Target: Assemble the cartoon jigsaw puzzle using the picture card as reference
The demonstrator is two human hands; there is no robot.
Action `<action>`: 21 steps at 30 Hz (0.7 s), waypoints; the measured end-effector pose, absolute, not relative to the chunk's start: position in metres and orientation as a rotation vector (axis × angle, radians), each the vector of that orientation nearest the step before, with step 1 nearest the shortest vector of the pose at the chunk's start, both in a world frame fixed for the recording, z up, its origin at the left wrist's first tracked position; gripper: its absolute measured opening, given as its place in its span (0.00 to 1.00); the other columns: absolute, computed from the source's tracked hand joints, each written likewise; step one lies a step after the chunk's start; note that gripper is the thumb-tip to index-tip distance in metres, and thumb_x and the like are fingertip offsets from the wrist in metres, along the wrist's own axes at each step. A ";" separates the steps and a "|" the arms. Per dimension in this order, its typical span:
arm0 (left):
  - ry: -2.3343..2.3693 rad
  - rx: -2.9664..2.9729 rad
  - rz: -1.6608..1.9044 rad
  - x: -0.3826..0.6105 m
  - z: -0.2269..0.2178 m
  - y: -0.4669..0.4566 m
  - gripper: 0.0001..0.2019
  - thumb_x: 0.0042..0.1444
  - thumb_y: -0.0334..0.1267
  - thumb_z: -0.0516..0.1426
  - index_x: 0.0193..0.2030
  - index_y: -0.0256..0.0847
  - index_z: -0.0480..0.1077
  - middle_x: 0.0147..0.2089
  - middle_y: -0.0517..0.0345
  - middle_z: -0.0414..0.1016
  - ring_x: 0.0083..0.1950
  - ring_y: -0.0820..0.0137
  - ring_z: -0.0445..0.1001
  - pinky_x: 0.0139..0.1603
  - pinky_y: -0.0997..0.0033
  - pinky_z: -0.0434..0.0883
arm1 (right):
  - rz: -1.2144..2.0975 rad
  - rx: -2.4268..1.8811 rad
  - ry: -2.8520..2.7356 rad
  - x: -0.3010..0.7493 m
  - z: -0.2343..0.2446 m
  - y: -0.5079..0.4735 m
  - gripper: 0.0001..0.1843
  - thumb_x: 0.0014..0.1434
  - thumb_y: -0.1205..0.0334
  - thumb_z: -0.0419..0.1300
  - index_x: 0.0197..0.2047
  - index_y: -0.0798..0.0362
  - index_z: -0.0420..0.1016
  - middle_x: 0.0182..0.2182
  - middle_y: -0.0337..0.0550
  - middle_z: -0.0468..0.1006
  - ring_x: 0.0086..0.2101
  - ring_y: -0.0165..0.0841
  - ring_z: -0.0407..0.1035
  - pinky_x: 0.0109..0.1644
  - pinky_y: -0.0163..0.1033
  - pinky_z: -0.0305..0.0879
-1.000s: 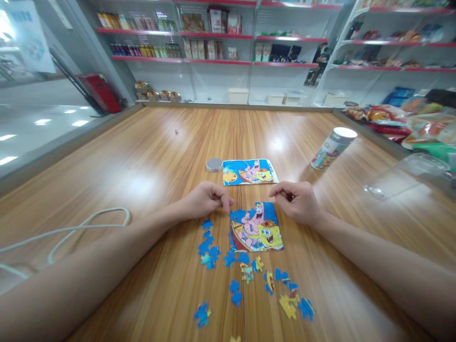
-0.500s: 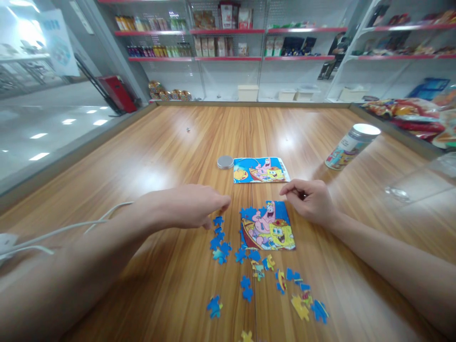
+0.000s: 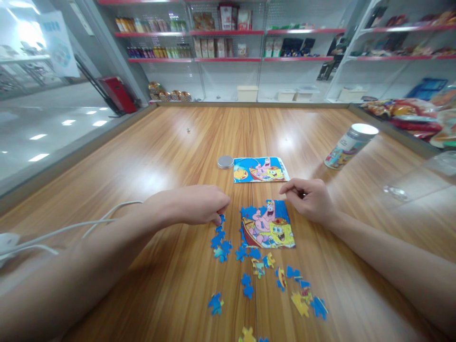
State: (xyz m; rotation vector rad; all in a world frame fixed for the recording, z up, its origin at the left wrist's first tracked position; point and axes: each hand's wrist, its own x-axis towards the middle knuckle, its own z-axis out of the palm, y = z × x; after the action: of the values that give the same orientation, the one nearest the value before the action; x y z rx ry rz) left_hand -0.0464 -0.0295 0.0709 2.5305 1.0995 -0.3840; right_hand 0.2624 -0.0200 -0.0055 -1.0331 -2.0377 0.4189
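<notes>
My left hand (image 3: 204, 204) is closed, with its thumb and fingertips pinched at a blue puzzle piece (image 3: 222, 219) at the top of a column of loose blue pieces (image 3: 220, 240). The fingers partly cover this piece. My right hand (image 3: 309, 199) rests with curled fingers at the upper right corner of the partly joined jigsaw puzzle (image 3: 269, 225); nothing shows in it. The joined part has a pink figure and a yellow one in a boat, with a jagged upper left edge. Behind it lies the printed reference picture (image 3: 261, 169).
A round silver lid (image 3: 225, 162) touches the picture's left side. A printed cylindrical can (image 3: 351, 146) stands at right. Loose yellow and blue pieces (image 3: 300, 304) are scattered nearer me. White cables (image 3: 89, 223) lie at left. Stocked shelves (image 3: 228, 59) stand beyond the table.
My left hand has closed its thumb and fingers at the top blue piece, which has shifted slightly right. My right hand has stayed in place.
</notes>
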 end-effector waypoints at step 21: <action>0.848 2.522 -0.604 -0.032 0.079 -0.055 0.07 0.52 0.32 0.67 0.37 0.43 0.75 0.34 0.60 0.78 0.31 0.70 0.72 0.27 0.72 0.57 | 0.416 -1.037 -2.024 0.260 0.000 -0.022 0.09 0.56 0.71 0.58 0.31 0.54 0.79 0.14 0.31 0.61 0.15 0.24 0.52 0.20 0.35 0.46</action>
State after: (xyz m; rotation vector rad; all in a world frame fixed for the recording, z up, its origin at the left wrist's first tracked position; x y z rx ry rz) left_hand -0.0318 -0.0546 0.0793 2.5220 0.8475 -0.6039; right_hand 0.2604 -0.0220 0.0000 -1.0373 -2.0240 0.4163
